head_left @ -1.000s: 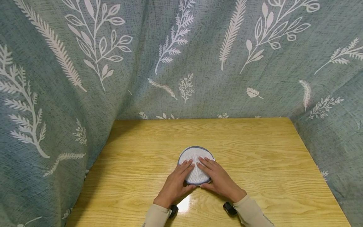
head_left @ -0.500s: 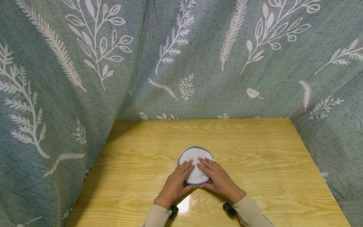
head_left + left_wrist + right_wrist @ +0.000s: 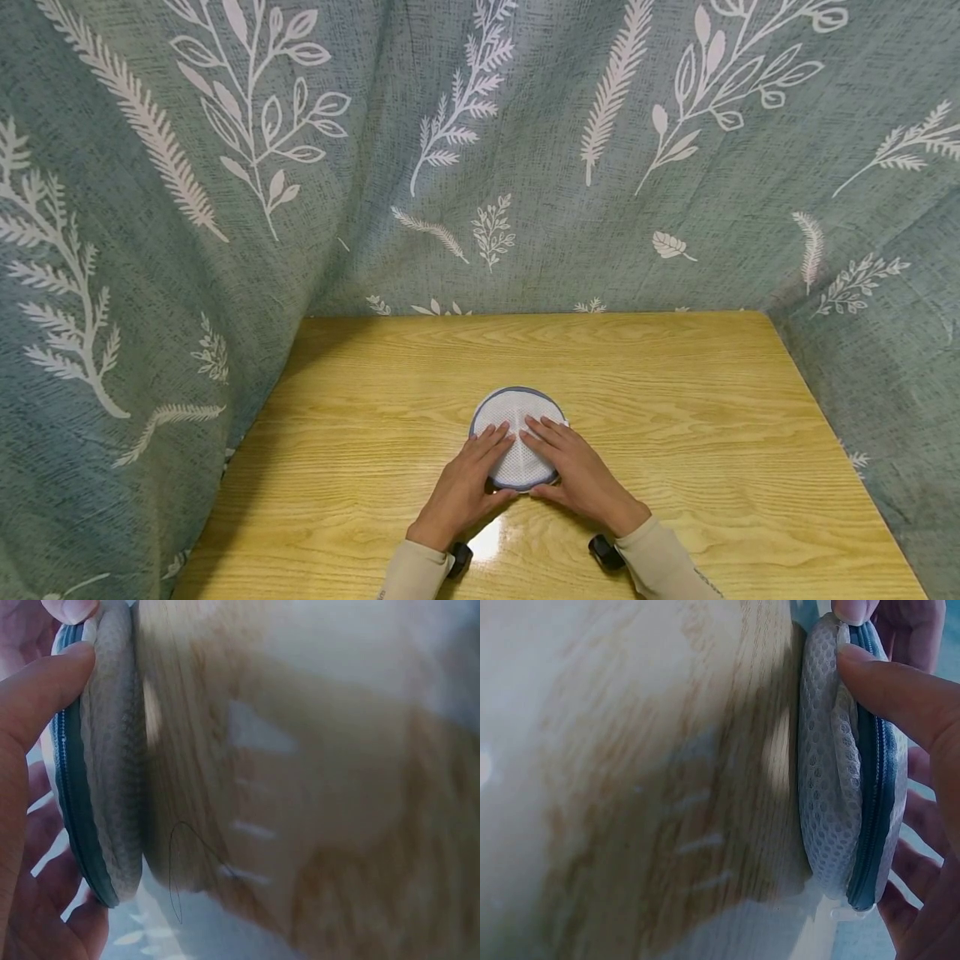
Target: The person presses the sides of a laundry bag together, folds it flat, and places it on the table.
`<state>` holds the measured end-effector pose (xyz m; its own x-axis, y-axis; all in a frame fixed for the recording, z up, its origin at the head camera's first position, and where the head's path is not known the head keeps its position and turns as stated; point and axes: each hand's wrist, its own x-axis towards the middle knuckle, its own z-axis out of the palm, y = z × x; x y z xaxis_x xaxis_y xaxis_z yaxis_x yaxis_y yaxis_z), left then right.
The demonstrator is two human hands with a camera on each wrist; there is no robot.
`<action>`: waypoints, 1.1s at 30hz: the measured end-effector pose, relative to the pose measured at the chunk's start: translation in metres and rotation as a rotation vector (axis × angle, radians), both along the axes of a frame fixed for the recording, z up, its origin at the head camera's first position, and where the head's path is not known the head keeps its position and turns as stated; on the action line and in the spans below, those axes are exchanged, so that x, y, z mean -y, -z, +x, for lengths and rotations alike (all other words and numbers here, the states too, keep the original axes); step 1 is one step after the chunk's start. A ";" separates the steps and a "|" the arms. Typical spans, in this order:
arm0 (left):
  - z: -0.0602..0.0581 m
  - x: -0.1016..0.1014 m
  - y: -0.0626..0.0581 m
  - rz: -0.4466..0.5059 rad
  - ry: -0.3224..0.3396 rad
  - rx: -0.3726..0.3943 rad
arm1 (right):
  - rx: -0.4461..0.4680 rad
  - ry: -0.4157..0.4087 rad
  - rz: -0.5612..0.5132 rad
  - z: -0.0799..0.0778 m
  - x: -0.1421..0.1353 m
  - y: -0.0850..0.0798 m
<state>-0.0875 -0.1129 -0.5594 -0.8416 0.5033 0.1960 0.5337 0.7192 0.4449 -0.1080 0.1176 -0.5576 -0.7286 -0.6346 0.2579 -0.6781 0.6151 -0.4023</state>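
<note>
A round white mesh laundry bag [image 3: 517,407] with a blue zippered rim lies on the wooden table. My left hand [image 3: 463,483] holds its left side, fingers over the top and thumb at the near edge. From the right, my right hand [image 3: 583,473] holds it the same way. The two thumbs almost meet at the near rim. In the left wrist view the bag's mesh side [image 3: 114,765] stands out below the zipper, with the thumb on the rim. Honeycomb mesh [image 3: 826,772] and the zipper band show in the right wrist view. The bag's inside is hidden.
The wooden table [image 3: 675,392] has light grain and a bright reflection near the front. Blue-green curtains [image 3: 555,233] with white leaf prints hang behind it and along both sides. A thin dark thread or hair [image 3: 172,862] crosses the left wrist view.
</note>
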 end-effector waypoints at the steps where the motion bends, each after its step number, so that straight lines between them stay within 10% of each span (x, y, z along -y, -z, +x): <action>1: 0.000 0.000 0.000 0.000 -0.002 0.002 | 0.000 -0.001 -0.003 0.000 0.000 0.000; 33: 0.000 -0.001 -0.002 -0.018 -0.004 0.015 | -0.006 0.011 0.017 -0.001 0.002 0.000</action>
<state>-0.0874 -0.1119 -0.5579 -0.8465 0.5032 0.1741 0.5240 0.7291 0.4404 -0.1095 0.1156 -0.5572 -0.7340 -0.6309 0.2513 -0.6736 0.6294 -0.3873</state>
